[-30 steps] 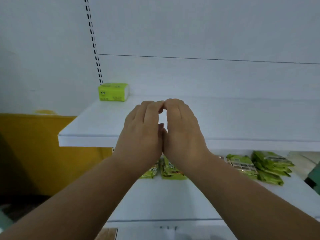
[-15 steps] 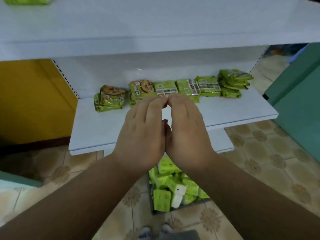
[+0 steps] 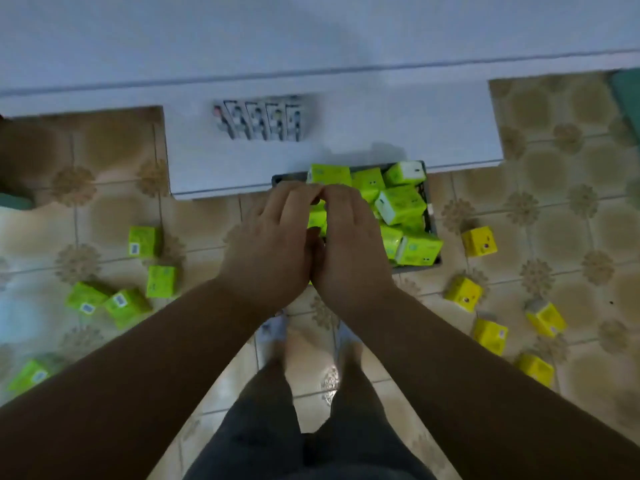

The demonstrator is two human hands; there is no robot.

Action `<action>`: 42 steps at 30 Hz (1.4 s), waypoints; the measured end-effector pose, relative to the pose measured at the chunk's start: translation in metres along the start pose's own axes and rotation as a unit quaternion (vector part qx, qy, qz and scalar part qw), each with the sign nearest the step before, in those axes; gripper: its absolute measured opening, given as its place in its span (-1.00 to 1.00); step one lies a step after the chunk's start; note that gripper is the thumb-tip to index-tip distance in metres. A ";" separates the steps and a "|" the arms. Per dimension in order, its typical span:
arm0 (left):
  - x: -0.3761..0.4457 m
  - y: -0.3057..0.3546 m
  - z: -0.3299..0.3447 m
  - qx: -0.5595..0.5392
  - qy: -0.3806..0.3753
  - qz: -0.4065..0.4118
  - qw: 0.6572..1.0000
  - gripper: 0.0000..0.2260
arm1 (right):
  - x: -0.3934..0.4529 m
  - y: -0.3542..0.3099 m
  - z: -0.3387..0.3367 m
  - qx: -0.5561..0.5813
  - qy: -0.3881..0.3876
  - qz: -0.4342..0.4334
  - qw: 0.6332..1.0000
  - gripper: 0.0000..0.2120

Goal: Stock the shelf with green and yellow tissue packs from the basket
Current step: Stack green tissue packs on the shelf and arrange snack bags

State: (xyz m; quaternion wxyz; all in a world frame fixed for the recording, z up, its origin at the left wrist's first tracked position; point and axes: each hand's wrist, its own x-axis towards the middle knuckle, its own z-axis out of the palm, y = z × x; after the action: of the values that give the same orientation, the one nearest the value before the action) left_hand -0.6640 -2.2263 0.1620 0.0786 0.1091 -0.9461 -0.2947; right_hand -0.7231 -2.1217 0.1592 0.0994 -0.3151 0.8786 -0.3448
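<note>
Both hands, left hand point(image 3: 273, 244) and right hand point(image 3: 349, 240), hover side by side over the basket point(image 3: 431, 209) of green tissue packs point(image 3: 401, 204), fingers relaxed, seemingly grasping nothing. Yellow tissue packs point(image 3: 479, 241) lie scattered on the tiled floor point(image 3: 561, 209).

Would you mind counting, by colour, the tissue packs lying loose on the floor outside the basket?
Green packs, on the tiles to the person's left: 5
Yellow packs, on the tiles to the person's right: 5
Total: 10
The packs in the basket are piled up and partly hidden, so they are not counted.
</note>
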 end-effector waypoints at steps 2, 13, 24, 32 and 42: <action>-0.009 -0.017 0.044 -0.010 -0.020 -0.033 0.999 -0.56 | -0.008 0.036 0.029 0.002 -0.028 0.017 0.999 -0.58; -0.057 -0.120 0.246 -0.037 -0.133 -0.155 0.978 -0.47 | -0.059 0.203 0.184 -0.014 -0.156 0.121 0.980 -0.46; -0.066 -0.193 0.329 -0.105 -0.160 -0.369 0.910 -0.21 | -0.059 0.264 0.248 -0.029 -0.165 0.260 0.951 -0.28; -0.068 -0.153 0.286 -0.244 -0.052 -0.437 0.864 -0.31 | -0.040 0.215 0.214 0.079 -0.092 0.288 0.950 -0.32; -0.053 -0.031 0.080 -0.402 0.114 -0.409 0.811 -0.32 | -0.014 0.066 0.028 0.133 -0.065 0.133 0.980 -0.59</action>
State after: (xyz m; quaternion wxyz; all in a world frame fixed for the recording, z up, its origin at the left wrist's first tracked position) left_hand -0.6250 -2.1942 0.0745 0.0955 0.4774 -0.5954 -0.6391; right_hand -0.7330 -2.0906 0.0936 0.2421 -0.2011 0.8507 -0.4211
